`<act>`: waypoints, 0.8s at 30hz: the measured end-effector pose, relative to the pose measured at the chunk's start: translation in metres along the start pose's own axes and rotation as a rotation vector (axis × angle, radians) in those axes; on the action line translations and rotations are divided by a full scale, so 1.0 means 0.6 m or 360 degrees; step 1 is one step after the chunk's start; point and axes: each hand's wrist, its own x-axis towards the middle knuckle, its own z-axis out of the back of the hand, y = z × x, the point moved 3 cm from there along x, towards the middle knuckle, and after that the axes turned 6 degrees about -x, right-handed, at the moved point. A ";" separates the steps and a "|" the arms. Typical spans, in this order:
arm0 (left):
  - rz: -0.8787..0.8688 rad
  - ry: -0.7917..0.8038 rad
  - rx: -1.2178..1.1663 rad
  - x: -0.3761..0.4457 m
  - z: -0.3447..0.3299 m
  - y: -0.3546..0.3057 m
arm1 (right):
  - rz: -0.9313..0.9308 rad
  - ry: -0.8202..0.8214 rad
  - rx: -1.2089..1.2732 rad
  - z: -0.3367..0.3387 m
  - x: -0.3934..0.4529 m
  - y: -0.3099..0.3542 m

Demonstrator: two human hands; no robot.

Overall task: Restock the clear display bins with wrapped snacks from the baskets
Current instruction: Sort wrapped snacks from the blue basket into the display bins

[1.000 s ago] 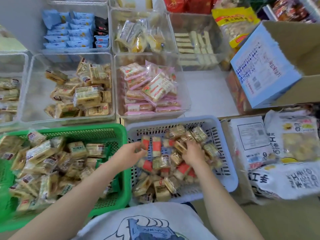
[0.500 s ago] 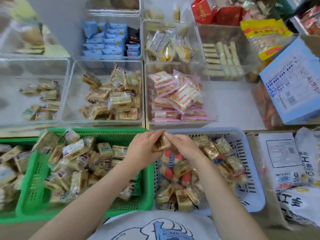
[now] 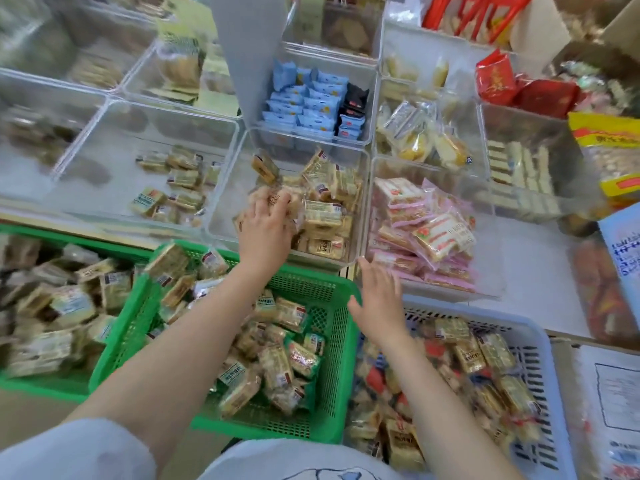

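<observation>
Much of the scene is smeared: we cannot read the far-left bins or the packets at the left edge, and the bins along the top are cut off by the frame. The right side crops a yellow bag point(image 3: 613, 150) and a blue-printed box point(image 3: 623, 247).

Our left hand point(image 3: 265, 225) reaches over the near wall of the middle clear bin point(image 3: 221, 216), palm down, fingers curled around a small bunch of wrapped snacks point(image 3: 273, 199); how many packets it grips we cannot tell, since the fingers cover them and the wrappers blur together. The bunch sits inside that bin, against the tan packets already piled there.

Our right hand point(image 3: 379, 299) hovers between the bin of pink packets point(image 3: 426, 233) and the baskets, fingers straight and slightly spread, holding nothing.

We count two green baskets, the near green basket point(image 3: 332, 344) overlapping a second green basket point(image 3: 69, 237) behind it to the left, and one pale blue basket point(image 3: 543, 358) on the right. All three hold loose wrapped snacks, too many and too blurred to count. Both forearms are bare, crossing over the baskets.
</observation>
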 end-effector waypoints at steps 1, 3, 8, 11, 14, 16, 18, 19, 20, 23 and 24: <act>0.0047 0.0129 0.0014 -0.002 -0.011 0.003 | -0.0001 0.0004 0.0006 0.002 0.000 0.000; 0.0084 0.0311 0.0093 -0.008 -0.024 0.007 | 0.0003 0.0015 0.0007 0.007 0.001 0.002; -0.0014 0.0328 0.0197 -0.029 -0.003 -0.015 | 0.0026 0.0151 0.0182 0.023 -0.005 -0.001; -0.0411 0.0161 -0.0037 -0.090 -0.005 -0.059 | -0.0070 -0.0091 0.0550 0.043 -0.027 -0.019; -0.0588 0.0322 -0.0227 -0.170 -0.055 -0.090 | -0.0217 -0.0173 0.0505 0.042 -0.067 -0.056; -0.0587 0.0626 -0.0187 -0.218 -0.104 -0.102 | -0.0367 0.0166 0.0487 0.021 -0.100 -0.088; -0.0606 0.0897 -0.0082 -0.261 -0.150 -0.109 | -0.0446 0.0499 0.0357 -0.011 -0.139 -0.124; -0.0619 0.0990 -0.0035 -0.278 -0.168 -0.111 | -0.0472 0.0593 0.0322 -0.025 -0.160 -0.137; -0.0628 0.1060 0.0009 -0.292 -0.181 -0.113 | -0.0491 0.0666 0.0349 -0.037 -0.178 -0.147; -0.0669 0.1201 0.0208 -0.316 -0.202 -0.116 | -0.0438 0.1043 0.0625 -0.074 -0.227 -0.149; -0.0681 0.1239 0.0279 -0.321 -0.206 -0.115 | -0.0353 0.1227 0.0599 -0.087 -0.241 -0.142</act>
